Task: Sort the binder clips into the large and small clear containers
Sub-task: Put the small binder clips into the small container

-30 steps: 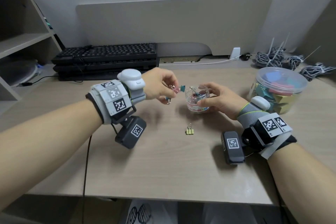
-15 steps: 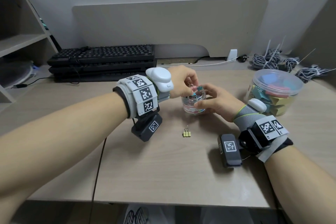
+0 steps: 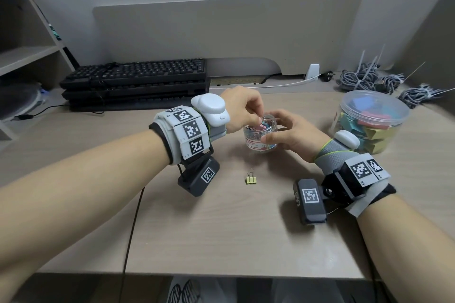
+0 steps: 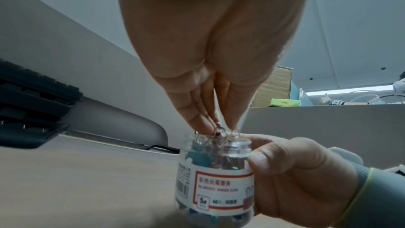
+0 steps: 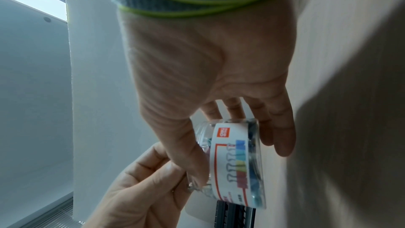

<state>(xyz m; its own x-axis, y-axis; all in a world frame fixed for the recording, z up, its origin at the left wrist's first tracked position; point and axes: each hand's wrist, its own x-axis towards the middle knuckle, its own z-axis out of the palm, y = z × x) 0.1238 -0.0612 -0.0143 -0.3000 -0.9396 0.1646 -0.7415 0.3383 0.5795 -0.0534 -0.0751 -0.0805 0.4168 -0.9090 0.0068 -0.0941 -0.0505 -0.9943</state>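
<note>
A small clear container [image 3: 261, 141] with a white label stands mid-table, holding several coloured small binder clips. My right hand [image 3: 270, 128] grips it around the side, thumb toward me; the right wrist view shows the same container [image 5: 237, 162]. My left hand [image 3: 258, 119] hovers over its mouth with the fingertips bunched together. In the left wrist view those fingertips [image 4: 205, 124] pinch the wire handles of small binder clips at the container's rim [image 4: 238, 142]. A pink clip [image 3: 260, 125] shows just under them. One small yellow binder clip [image 3: 251, 179] lies on the table nearer me.
The large clear container [image 3: 371, 122], lidded and full of bigger coloured clips, stands at the right. Stacked black keyboards [image 3: 135, 81] sit at the back left, bundled cables [image 3: 362, 79] at the back right, a shelf unit [image 3: 24, 51] on the left.
My left hand carried a pink and a teal clip rightward and lowered its fingertips to the small container's mouth. The right hand kept its grip on the container.
</note>
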